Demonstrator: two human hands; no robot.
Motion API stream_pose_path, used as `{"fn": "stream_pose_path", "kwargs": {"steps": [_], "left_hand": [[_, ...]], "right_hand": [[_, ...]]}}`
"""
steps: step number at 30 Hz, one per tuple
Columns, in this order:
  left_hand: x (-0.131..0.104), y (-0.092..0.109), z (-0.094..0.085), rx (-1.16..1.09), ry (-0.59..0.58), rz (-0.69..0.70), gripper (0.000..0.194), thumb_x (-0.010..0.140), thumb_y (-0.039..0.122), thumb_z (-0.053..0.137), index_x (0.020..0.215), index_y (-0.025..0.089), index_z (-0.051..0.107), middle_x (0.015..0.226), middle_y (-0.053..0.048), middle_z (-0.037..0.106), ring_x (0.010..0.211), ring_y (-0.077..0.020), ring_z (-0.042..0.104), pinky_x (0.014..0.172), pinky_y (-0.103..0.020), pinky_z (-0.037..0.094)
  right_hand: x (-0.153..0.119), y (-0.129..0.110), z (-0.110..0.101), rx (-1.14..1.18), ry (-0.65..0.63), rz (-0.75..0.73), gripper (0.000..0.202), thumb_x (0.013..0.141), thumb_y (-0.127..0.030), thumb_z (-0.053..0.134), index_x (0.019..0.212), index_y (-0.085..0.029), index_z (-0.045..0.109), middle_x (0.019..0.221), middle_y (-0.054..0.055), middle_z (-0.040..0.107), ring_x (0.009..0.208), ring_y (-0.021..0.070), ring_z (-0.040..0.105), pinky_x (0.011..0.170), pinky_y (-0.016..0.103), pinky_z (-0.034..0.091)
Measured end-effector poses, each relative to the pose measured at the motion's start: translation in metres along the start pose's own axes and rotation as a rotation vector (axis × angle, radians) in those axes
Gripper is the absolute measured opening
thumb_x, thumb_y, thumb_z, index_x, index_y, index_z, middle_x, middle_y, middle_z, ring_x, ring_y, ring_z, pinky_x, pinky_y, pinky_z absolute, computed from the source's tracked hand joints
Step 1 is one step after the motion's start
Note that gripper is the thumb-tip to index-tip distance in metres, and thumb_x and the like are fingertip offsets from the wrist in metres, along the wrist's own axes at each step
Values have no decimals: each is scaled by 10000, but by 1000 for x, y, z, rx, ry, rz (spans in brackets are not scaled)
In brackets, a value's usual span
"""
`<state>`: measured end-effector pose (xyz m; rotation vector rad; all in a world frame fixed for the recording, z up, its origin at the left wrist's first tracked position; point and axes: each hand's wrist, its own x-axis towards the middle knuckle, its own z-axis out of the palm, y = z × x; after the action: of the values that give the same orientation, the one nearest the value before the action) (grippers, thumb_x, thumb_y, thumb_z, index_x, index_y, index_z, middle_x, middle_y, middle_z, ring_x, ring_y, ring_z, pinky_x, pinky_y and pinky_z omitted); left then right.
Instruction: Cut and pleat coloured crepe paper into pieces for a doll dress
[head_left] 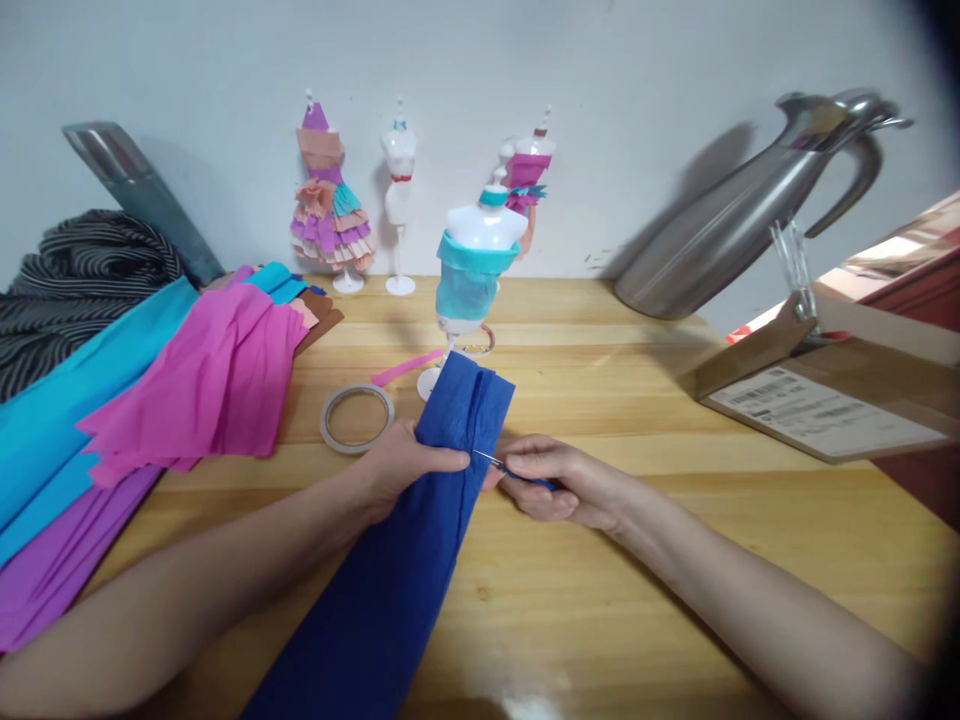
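My left hand (pixel 401 465) grips a folded length of dark blue crepe paper (pixel 405 580), thumb on top and the other fingers mostly hidden beneath. The paper runs from the near edge of the view up to the middle of the table. In my right hand (pixel 551 478) is a pair of small scissors (pixel 491 461) with dark blue handles. Their blades lie at the paper's right edge, close to my left thumb. Just beyond the paper stands a small white dress form (pixel 480 230) wrapped in turquoise crepe paper. A roll of tape (pixel 357 418) lies beside my left hand.
Turquoise, pink and purple crepe paper (pixel 217 380) is heaped at the left, near a striped cloth (pixel 90 280). More dress forms (pixel 330 200) stand along the wall. A metal jug (pixel 720 210) and an open cardboard box (pixel 832 380) are at the right. A pink strip (pixel 405 368) lies beyond the tape.
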<state>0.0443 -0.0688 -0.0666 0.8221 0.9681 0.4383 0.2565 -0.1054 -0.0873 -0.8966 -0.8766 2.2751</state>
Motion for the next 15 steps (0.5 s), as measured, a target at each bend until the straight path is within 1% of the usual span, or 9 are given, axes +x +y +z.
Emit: {"fn": "stream_pose_path", "kwargs": {"steps": [5,10,15], "left_hand": [[-1,0,0,15,-3,1,322,491,255,828,758,105,728,603,-55,681,514,-156,592,511,-268,465],[1,0,-1,-3,-14,10,354,487,248,819,800,106,734,653,-69,701,547,-168,609,530,-273,469],[1,0,-1,6,-16,0,354,484,268,822,781,100,727,637,-68,686,527,-162,596,515,-276,467]], "right_hand": [[0,2,1,-17,16,-10,252,780,-326,686,846,-88,734,453,-85,374,310,-4,213,301,135,121],[1,3,1,-31,41,-17,261,760,-330,708,827,-80,734,453,-86,368,311,-6,220,297,133,120],[2,2,3,-46,77,-26,266,737,-341,730,781,-78,732,425,-86,368,308,-3,224,294,133,115]]}}
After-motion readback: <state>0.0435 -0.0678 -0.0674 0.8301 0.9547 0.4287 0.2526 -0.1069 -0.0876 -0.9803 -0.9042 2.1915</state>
